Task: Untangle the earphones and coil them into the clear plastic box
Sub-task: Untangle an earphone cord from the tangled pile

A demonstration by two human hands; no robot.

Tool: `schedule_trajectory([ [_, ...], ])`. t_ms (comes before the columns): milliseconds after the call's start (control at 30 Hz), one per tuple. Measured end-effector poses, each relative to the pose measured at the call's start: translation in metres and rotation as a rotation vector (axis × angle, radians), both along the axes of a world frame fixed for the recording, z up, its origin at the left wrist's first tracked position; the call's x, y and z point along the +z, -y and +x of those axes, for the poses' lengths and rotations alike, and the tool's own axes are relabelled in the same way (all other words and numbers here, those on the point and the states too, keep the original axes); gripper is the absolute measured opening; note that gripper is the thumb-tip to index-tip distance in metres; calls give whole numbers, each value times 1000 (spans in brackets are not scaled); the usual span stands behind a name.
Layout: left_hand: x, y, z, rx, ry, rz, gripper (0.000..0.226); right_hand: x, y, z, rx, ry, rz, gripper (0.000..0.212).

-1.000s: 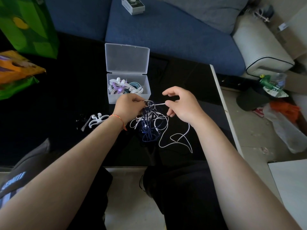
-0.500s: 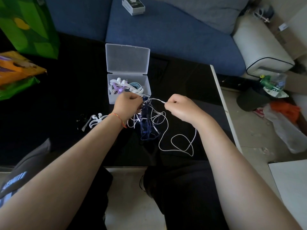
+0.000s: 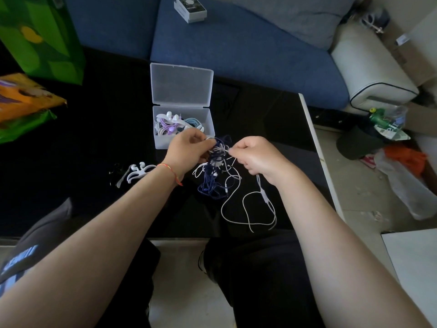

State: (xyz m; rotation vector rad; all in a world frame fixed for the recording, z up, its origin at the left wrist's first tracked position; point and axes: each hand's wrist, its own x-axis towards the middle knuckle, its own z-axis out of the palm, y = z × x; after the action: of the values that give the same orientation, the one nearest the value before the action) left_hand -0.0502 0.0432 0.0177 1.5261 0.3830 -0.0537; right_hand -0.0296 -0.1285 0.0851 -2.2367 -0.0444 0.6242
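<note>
Hands, left [image 3: 189, 147] and right [image 3: 257, 157], each pinch tangled earphones [image 3: 216, 171] in tight grip.

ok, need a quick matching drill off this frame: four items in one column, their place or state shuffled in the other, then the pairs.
Items
1. clear plastic box
2. white cable winder
3. dark blue cable
4. small white carton

Place or state
A. on the blue sofa seat
B. lid open, coiled earphones inside
C. knotted up with white cable between both hands
D. lying on the black table beside the left wrist

Pairs: 1-B, 2-D, 3-C, 4-A
</note>
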Motion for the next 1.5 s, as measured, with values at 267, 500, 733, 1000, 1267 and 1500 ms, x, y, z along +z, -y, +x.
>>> schedule_trajectory([
  [267,-7,-14,7,267,-136,-101,20,9,12,1,42,9,-68,15],
  [500,-14,-11,6,216,-154,-21,13,-1,14,6,31,21,-76,12],
  [733,-2,-4,3,67,-149,-166,11,-5,10,5,25,-73,-14,9],
  [1000,12,2,-4,-88,-81,-380,12,-7,-5,-2,12,-90,87,25],
  [1267,10,-7,1,114,-5,-556,29,-5,4,1,-17,-88,75,20],
  [1500,14,-1,-3,32,74,-515,36,-4,-8,0,-47,-209,236,17],
])
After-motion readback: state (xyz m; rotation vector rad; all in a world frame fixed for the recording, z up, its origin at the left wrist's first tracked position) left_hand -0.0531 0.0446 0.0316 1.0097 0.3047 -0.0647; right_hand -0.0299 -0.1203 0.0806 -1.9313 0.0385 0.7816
